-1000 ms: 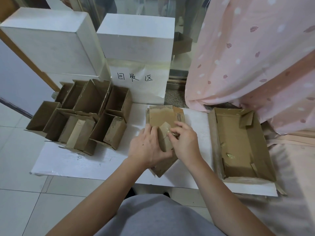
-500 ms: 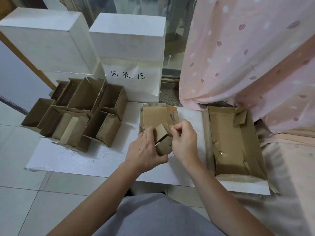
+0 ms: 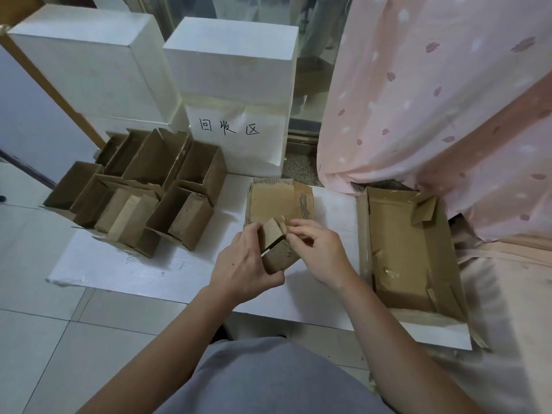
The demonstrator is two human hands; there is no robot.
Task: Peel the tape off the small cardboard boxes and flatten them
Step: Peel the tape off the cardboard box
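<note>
A small brown cardboard box [image 3: 279, 252] is held just above the white board [image 3: 167, 273], in the middle of the view. My left hand [image 3: 243, 267] grips it from the left and underneath. My right hand [image 3: 316, 249] pinches a short strip of tape [image 3: 284, 225] at the box's top edge, between thumb and forefinger. Behind the box lies a flattened piece of cardboard [image 3: 279, 201]. A cluster of several small open boxes [image 3: 140, 189] stands to the left on the board.
A shallow open cardboard tray [image 3: 409, 252] holding scraps of tape sits at the right. Two white boxes [image 3: 233, 70] stand at the back, one bearing a handwritten paper label. A pink patterned curtain [image 3: 433, 100] hangs at the right. Tiled floor lies at the left.
The small box has been lifted and turned in my left hand, no longer pressed flat. My right hand has drawn the tape end up and away from its top edge.
</note>
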